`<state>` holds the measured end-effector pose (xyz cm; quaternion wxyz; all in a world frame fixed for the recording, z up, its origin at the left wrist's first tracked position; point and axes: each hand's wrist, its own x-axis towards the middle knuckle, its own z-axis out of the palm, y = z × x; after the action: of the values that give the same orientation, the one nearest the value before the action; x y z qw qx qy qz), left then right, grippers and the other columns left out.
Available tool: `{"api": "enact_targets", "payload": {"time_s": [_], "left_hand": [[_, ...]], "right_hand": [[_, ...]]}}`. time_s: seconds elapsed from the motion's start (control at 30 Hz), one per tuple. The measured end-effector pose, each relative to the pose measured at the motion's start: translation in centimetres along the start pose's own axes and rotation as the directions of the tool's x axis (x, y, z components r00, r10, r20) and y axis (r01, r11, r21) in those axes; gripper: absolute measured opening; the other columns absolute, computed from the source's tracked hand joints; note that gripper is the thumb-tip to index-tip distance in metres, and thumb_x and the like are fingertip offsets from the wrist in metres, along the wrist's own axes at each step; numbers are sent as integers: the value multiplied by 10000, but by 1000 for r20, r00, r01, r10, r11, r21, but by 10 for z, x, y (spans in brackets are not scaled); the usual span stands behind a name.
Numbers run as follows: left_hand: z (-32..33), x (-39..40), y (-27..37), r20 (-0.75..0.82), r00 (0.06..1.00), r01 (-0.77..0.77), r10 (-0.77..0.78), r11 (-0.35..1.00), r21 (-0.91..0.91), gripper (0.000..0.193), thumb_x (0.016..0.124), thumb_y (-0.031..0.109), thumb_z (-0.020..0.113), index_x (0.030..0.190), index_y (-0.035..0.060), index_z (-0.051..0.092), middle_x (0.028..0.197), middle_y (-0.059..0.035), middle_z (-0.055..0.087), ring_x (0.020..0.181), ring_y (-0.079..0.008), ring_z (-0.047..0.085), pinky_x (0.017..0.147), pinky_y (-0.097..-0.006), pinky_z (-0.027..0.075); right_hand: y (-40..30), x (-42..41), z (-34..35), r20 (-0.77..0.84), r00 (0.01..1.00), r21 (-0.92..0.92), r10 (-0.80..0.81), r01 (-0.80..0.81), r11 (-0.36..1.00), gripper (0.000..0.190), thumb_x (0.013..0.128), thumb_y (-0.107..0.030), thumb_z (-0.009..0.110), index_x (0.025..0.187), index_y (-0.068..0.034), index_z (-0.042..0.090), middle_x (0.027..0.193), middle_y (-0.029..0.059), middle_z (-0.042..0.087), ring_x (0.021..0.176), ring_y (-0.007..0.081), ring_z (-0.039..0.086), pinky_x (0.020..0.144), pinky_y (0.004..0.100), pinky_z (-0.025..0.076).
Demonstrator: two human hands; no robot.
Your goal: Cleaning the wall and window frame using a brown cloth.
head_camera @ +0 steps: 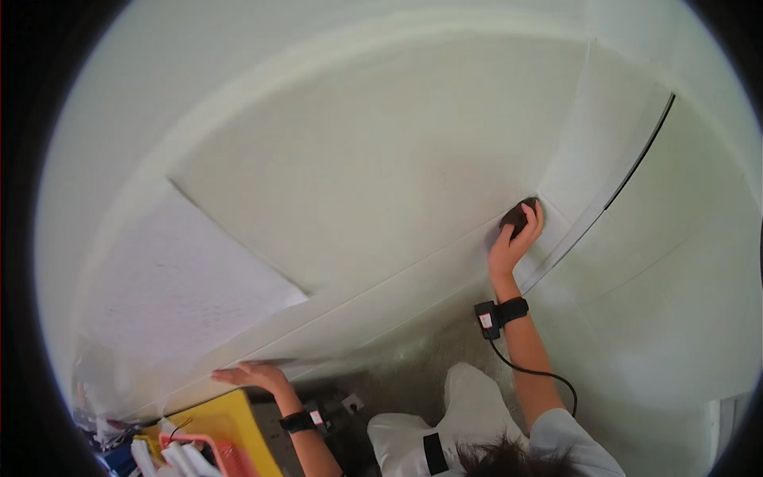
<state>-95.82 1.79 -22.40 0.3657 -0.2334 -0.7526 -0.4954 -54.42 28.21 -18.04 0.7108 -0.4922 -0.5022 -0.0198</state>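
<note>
My right hand [517, 238] grips a dark brown pad [516, 218], a sponge or a folded cloth. The pad touches the inner corner where a large pale panel [381, 167] meets a white side strip [581, 149]. Lower left, my left hand [255, 375] lies flat against the panel's near edge, holding nothing. A white paper sheet [185, 286] covers the panel's left part, above that hand. Each wrist wears a black strap with a small device; a cable runs from the right device [487, 319] along the forearm.
A yellow board or bin side [253, 438] and a red plastic basket [223, 456] with white items stand lower left. A black strip [641, 152] edges the right-hand panel [673, 256]. Below lies grey floor [426, 355], with a dark box-like object [325, 396] beside my left wrist.
</note>
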Motion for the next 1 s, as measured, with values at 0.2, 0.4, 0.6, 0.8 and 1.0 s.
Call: {"api": "enact_targets", "payload": {"time_s": [0.2,0.4,0.6,0.8,1.0], "left_hand": [[-5,-6,5,-198,958,-206,206,978,22,679,949,445,270,1386,-53,124,1453,-230,100,1345,-360,105,1084,-455,94],[-30,11,3,-241,884,-371,400,915,159,614,941,369,356,1376,-37,206,1422,-232,213,1329,-351,175,1081,-428,137],[7,-53,-3,-225,862,-449,455,890,83,585,915,295,382,1367,-40,226,1416,-253,194,1317,-373,195,1069,-442,173],[-9,-63,13,-185,879,-427,439,898,104,585,886,250,395,1366,-41,230,1413,-257,192,1315,-385,193,1058,-457,185],[-10,-65,2,-244,855,-447,457,889,97,581,884,243,396,1365,-42,235,1415,-258,187,1317,-386,187,1058,-461,182]], "right_hand": [[44,-10,-5,-103,948,-80,-300,292,953,365,798,-54,452,1159,-20,492,1294,188,353,1212,321,330,1024,407,241],[34,-16,-3,-206,923,75,-324,345,935,292,792,-135,569,1076,-66,560,1232,136,416,1139,317,358,968,430,284],[32,-1,9,-242,929,108,-278,311,944,213,790,-136,612,978,-38,592,1095,111,497,1016,268,465,876,367,384],[10,15,-3,-231,959,203,-164,212,956,169,785,-111,621,917,-6,608,1013,108,540,901,260,541,788,340,446],[-7,5,-15,-162,936,297,-312,348,889,139,775,-64,604,897,1,621,959,116,566,878,294,549,768,349,450]]}}
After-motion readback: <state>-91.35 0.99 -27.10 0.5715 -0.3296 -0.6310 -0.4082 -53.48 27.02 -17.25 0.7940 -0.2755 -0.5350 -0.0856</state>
